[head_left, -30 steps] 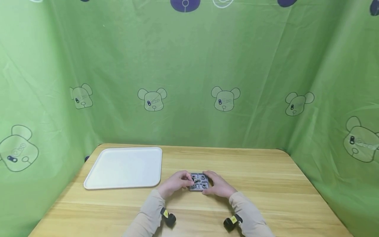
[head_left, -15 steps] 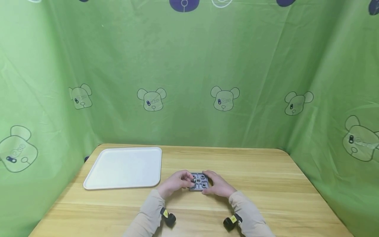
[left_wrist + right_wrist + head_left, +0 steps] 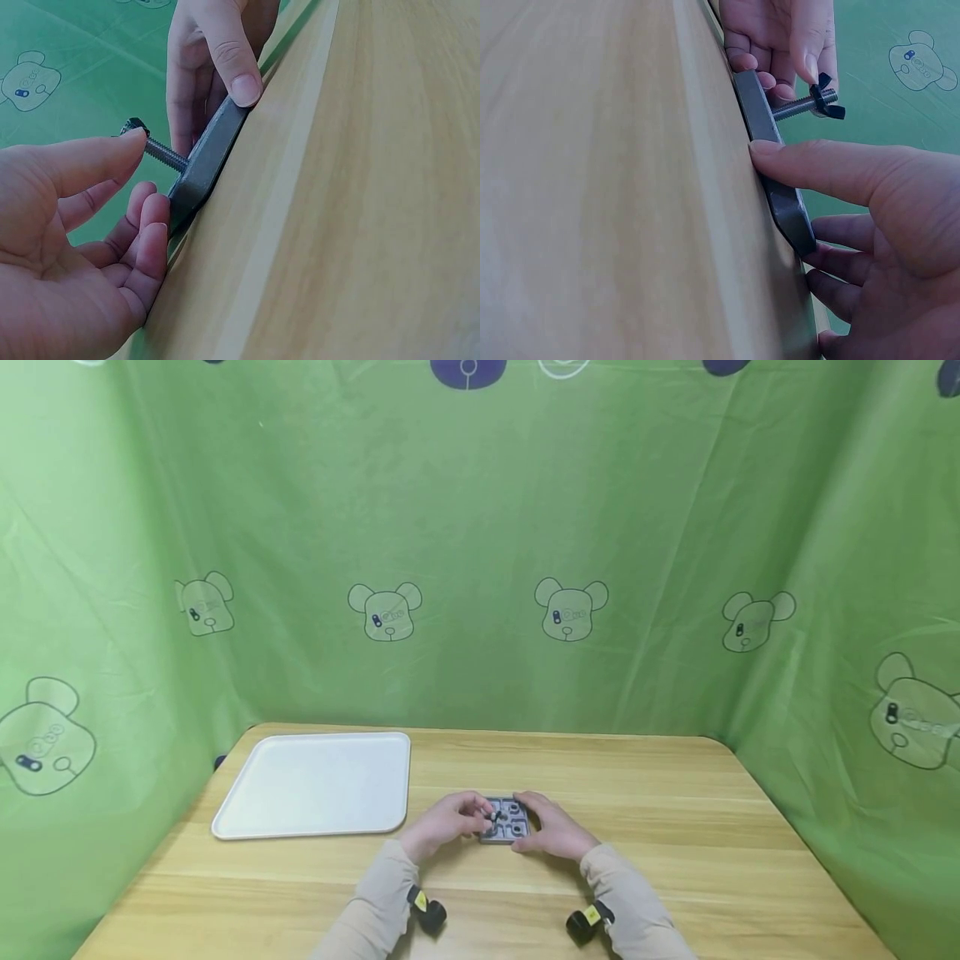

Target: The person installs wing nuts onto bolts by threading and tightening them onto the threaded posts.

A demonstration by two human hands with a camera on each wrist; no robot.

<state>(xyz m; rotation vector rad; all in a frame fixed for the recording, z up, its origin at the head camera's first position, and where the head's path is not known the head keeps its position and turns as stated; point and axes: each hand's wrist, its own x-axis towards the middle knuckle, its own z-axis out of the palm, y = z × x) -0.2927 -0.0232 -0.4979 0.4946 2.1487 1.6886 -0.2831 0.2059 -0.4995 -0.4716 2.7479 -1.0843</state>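
A square grey metal plate [image 3: 507,838] with recessed sections and round holes lies on the wooden table between both hands. From its face rises a threaded bolt [image 3: 791,110], seen side-on in both wrist views. Near the bolt's free end sits a black wing nut [image 3: 825,98]. The left hand [image 3: 448,821] pinches the wing nut between thumb and index finger, its other fingers curled by the plate's left edge. On the opposite side the right hand [image 3: 557,829] holds the plate by its edges, thumb on the near side and fingers on the far side.
A white rectangular tray [image 3: 315,785] lies at the back left of the wooden table [image 3: 637,793]. Green curtains [image 3: 480,527] with bear prints surround the table on three sides. Each wrist carries a small black camera on a strap.
The wing nut has turned, and one dark wing now shows beside the left fingertips. The left fingers have shifted slightly; the right hand and the plate stay in place.
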